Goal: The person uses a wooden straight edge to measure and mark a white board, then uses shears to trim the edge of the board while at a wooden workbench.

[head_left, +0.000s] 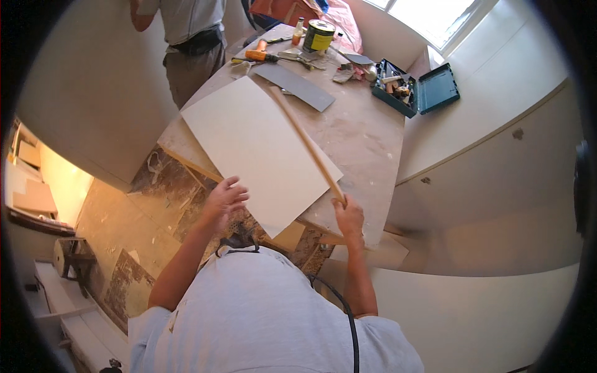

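A large white rectangular board [252,146] lies on the worktable [367,155], its near corner jutting past the table's front edge. My right hand [349,217] is closed round the near end of a long, thin wooden strip [306,142]. The strip slants away from me over the board's right side, its far end near a grey flat panel [295,85]. Whether it touches the board along its length, I cannot tell. My left hand [226,199] is raised beside the board's near left edge, fingers apart, holding nothing.
At the table's far end are a paint can [318,36], a small bottle [298,31] and orange-handled tools [261,56]. An open dark green toolbox [395,90] sits at the right edge. Another person [194,43] stands at the far left. Scraps litter the floor [134,217].
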